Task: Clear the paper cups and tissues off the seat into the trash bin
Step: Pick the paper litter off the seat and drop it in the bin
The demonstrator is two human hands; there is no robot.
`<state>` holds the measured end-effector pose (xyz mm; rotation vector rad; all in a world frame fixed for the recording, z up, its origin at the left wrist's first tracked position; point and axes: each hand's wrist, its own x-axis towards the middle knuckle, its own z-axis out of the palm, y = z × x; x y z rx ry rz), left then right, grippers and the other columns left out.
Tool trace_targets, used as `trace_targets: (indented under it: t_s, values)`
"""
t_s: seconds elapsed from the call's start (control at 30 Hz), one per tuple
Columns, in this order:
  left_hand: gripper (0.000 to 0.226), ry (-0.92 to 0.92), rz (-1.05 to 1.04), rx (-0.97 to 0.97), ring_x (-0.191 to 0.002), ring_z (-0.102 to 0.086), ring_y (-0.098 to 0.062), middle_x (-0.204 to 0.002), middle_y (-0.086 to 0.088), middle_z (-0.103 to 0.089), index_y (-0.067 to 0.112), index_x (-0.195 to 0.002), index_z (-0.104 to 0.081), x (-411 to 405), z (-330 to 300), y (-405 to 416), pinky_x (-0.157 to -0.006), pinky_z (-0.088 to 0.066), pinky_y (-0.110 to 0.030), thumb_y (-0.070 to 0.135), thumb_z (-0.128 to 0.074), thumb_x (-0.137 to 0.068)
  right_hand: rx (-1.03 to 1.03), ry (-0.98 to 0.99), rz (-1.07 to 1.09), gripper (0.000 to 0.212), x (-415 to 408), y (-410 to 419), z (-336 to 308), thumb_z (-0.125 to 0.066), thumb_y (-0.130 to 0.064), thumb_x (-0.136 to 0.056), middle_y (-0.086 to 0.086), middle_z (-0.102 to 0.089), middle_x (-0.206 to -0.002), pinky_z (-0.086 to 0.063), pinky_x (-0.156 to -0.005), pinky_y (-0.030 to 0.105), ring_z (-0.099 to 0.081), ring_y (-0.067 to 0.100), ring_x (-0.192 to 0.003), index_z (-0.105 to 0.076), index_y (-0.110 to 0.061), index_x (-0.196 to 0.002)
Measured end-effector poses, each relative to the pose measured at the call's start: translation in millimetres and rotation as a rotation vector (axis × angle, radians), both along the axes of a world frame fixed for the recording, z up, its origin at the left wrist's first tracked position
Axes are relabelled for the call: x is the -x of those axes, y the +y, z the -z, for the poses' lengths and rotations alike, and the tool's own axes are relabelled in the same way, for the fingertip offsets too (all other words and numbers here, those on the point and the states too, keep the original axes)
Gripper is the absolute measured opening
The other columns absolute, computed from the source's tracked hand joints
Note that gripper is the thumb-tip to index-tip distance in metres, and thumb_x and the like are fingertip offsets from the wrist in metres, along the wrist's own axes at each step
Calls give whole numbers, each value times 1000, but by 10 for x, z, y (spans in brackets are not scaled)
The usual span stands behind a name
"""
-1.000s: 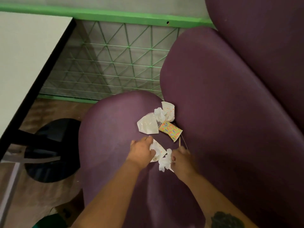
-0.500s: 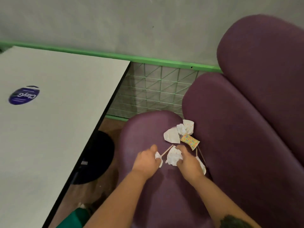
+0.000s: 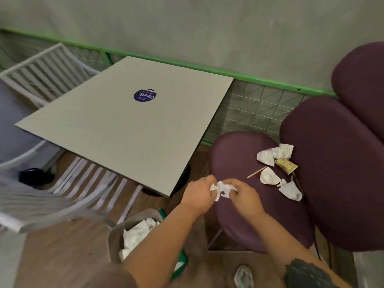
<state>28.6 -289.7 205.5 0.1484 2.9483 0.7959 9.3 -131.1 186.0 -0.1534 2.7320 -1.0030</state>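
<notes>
My left hand [image 3: 198, 193] and my right hand [image 3: 244, 197] together pinch a crumpled white tissue [image 3: 222, 189] above the front left edge of the purple seat [image 3: 234, 154]. Back on the seat lie several flattened white paper cups [image 3: 266, 157], a colourful paper cup [image 3: 287, 165] on its side, more tissue, and a thin wooden stick [image 3: 256, 172]. The grey trash bin [image 3: 113, 241] stands on the floor below my left forearm, with white tissues inside it.
A grey square table [image 3: 128, 125] with a blue round sticker [image 3: 144, 95] stands left of the seat. White slatted chairs [image 3: 47, 71] sit behind and in front of it. The purple backrest [image 3: 340, 163] rises on the right. A green-framed wire mesh [image 3: 255, 107] runs along the wall.
Both hands have drawn back from the litter pile toward the seat's front edge, carrying a tissue between them. The view has swung left and back, showing the table, chairs and bin.
</notes>
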Motion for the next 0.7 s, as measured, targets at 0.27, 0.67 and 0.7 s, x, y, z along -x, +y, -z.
trace_targets:
  t_s: [0.27, 0.67, 0.7]
  values:
    - [20, -44, -211, -14, -87, -59, -28, -106, -6, -61, 20, -107, -51, -1060, -23, -1115, -77, -48, -39, 21, -48, -87, -22, -54, -259, 44, -777, -1010, -62, -48, -13, -90, -3, -61, -128, -45, -93, 28, -58, 20, -110, -56, -34, -128]
    - [39, -159, -539, -121, -115, -50, -27, -127, -8, -48, 15, -124, -49, -1983, 207, -2124, -94, -40, -33, 16, -58, -86, -113, -164, -474, 41, -1302, -1879, 54, -49, -19, -94, 1, -61, -128, -46, -96, 30, -57, 21, -114, -51, -34, -133]
    - [47, -175, -541, -123, -118, -49, -26, -131, -8, -47, 15, -129, -46, -2011, 213, -2160, -98, -39, -32, 18, -61, -85, -135, -178, -495, 44, -1312, -1905, 46, -50, -20, -94, 2, -60, -130, -46, -97, 31, -57, 22, -116, -47, -34, -135]
